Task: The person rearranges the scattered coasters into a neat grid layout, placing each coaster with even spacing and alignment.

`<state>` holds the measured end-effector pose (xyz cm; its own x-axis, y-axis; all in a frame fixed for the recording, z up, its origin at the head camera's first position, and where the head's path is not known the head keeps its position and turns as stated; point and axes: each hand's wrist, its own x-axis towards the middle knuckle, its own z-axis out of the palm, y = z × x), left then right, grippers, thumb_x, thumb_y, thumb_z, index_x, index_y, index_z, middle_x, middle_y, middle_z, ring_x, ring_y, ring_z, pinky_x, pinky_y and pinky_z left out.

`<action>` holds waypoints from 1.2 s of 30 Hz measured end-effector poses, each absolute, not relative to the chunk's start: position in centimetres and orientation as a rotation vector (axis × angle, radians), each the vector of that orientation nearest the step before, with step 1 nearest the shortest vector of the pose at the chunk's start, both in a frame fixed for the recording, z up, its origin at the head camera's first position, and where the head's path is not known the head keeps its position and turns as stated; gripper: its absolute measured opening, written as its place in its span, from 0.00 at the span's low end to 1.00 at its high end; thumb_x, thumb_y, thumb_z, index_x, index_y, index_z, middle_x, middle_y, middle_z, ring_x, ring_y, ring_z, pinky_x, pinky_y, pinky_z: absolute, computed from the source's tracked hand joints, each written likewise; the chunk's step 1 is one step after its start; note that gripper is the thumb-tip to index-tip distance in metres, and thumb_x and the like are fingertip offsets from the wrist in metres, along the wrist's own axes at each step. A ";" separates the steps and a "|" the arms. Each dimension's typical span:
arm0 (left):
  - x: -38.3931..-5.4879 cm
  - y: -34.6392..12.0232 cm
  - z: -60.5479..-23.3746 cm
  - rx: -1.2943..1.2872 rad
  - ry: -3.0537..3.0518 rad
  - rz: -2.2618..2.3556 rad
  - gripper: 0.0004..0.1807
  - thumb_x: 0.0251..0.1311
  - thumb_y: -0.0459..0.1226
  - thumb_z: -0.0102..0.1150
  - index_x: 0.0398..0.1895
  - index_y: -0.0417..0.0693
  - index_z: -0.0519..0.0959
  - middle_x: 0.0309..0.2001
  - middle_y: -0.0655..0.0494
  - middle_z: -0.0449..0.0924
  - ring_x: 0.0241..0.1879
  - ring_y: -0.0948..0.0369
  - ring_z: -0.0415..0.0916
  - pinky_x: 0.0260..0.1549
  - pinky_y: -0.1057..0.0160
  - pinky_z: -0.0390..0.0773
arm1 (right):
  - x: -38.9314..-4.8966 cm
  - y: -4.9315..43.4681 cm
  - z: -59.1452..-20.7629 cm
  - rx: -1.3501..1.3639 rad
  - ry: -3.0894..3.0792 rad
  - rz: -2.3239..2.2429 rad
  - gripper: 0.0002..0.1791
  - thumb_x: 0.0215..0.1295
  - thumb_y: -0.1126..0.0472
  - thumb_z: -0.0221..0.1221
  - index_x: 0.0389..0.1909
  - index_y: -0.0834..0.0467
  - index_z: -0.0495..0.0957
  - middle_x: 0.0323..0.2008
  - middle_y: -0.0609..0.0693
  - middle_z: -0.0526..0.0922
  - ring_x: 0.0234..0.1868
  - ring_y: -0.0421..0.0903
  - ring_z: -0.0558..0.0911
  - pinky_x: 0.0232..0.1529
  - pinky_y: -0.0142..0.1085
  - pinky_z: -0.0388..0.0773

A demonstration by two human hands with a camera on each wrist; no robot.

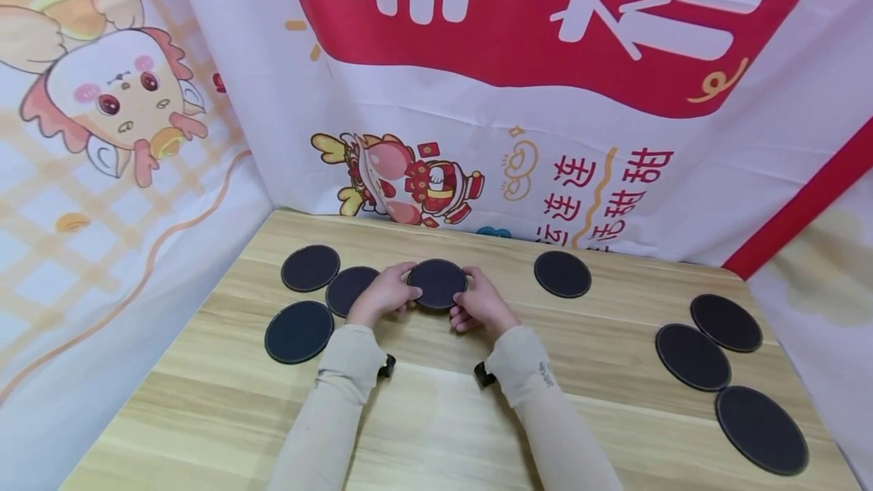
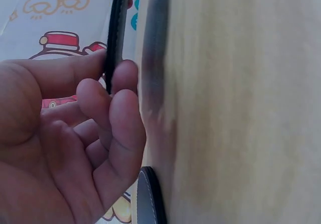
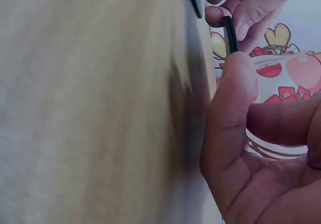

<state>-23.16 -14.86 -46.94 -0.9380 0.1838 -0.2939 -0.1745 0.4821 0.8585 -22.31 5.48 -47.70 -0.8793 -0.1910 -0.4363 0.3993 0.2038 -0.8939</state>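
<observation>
A round black coaster (image 1: 437,284) with a stitched rim is held between both hands near the back middle of the table. My left hand (image 1: 390,293) pinches its left edge, thumb on top. The right hand (image 1: 480,300) pinches the opposite edge. Seen edge-on in the left wrist view, the coaster (image 2: 117,30) is slightly above the wood, and the left hand's (image 2: 75,128) other fingers curl beneath. In the right wrist view, the coaster (image 3: 230,35) is largely hidden behind the right hand (image 3: 246,148).
Left of the hands lie three coasters, the front one (image 1: 298,332) nearest me. A lone coaster (image 1: 562,274) is at the back, right of the hands. Three more, including one large-looking coaster (image 1: 761,430), line the right side. Printed cloth (image 1: 436,97) hangs behind the wooden table (image 1: 436,430).
</observation>
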 end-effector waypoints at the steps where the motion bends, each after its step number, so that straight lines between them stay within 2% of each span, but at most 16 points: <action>1: -23.0 -14.8 -47.0 -0.001 2.373 1.439 0.37 0.67 0.29 0.58 0.79 0.44 0.58 0.24 0.43 0.79 0.12 0.62 0.66 0.15 0.65 0.72 | -22.2 5.4 -47.7 0.192 2.034 -1.700 0.36 0.75 0.70 0.49 0.79 0.51 0.49 0.24 0.60 0.81 0.16 0.48 0.81 0.19 0.39 0.82; 10: -22.4 -14.6 -46.9 -0.060 2.376 1.364 0.39 0.66 0.28 0.59 0.79 0.47 0.58 0.24 0.42 0.79 0.13 0.61 0.67 0.15 0.64 0.75 | -21.7 4.8 -48.2 0.211 2.075 -1.642 0.37 0.73 0.72 0.50 0.78 0.55 0.49 0.23 0.62 0.82 0.15 0.48 0.81 0.17 0.39 0.82; 20: -22.6 -14.1 -47.2 -0.131 2.360 1.368 0.38 0.66 0.24 0.55 0.79 0.48 0.59 0.14 0.51 0.68 0.11 0.61 0.63 0.11 0.66 0.66 | -21.8 4.3 -48.5 0.241 2.128 -1.618 0.35 0.72 0.72 0.52 0.76 0.57 0.52 0.23 0.62 0.83 0.14 0.48 0.81 0.17 0.40 0.82; 27: -22.3 -13.9 -46.8 -0.110 2.380 1.328 0.38 0.66 0.24 0.55 0.79 0.47 0.58 0.13 0.52 0.67 0.11 0.61 0.63 0.11 0.64 0.69 | -21.9 5.2 -48.6 0.229 2.116 -1.588 0.31 0.72 0.72 0.49 0.74 0.56 0.56 0.25 0.63 0.84 0.17 0.49 0.83 0.19 0.41 0.83; 36: -22.3 -14.2 -46.8 -0.083 2.409 1.296 0.38 0.67 0.25 0.55 0.79 0.47 0.57 0.15 0.51 0.70 0.13 0.60 0.66 0.13 0.64 0.74 | -22.2 7.2 -48.2 0.140 2.077 -1.526 0.41 0.64 0.77 0.44 0.79 0.52 0.57 0.25 0.63 0.83 0.16 0.48 0.81 0.19 0.41 0.83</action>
